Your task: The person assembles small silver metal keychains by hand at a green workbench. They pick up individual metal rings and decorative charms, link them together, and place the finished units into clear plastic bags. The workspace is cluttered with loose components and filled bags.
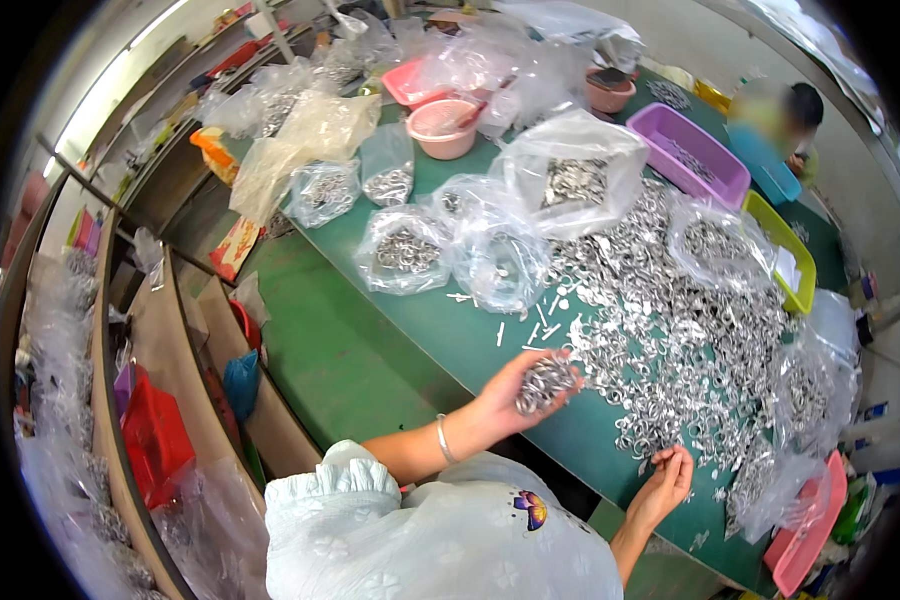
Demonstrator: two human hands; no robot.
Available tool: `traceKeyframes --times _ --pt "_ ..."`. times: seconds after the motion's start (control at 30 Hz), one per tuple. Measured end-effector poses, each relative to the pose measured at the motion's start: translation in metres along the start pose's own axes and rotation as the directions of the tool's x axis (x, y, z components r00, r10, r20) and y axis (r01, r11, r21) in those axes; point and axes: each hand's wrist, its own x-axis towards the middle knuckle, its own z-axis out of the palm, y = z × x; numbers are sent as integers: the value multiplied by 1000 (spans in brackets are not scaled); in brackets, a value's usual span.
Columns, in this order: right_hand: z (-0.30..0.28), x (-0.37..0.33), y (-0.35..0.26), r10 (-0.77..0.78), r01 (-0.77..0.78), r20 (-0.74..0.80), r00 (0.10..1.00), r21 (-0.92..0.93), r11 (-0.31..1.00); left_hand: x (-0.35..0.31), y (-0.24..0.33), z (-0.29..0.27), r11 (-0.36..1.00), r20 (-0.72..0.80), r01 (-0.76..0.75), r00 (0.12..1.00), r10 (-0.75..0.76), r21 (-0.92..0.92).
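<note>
Within the left hand [510,390] and beyond the right [667,480] lie silvery rings [547,385].

A wide fisheye view looks down from the wearer's head, close above the left fingers [515,372] and right fingers [679,463], facing across the worktop [475,338]; it reaches the shelves [142,300] at left, bending straight edges.

The table [450,335] before me is dark green, the rings [690,350] silver. I see tubs [658,125] in purple, lime and pink, and a pale, flower-patterned shirt [400,535] with a purple-and-orange butterfly [532,510].
</note>
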Motion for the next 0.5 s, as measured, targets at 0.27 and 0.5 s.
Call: traceKeyframes --times 0.27,0.5 --pt "6 -2 8 68 -68 -5 998 -16 998 -39 65 -19 931 5 -345 937 348 -120" --pt "-2 -1 14 129 -131 33 991 52 990 -66 96 -42 831 -48 -524 849 526 -187"
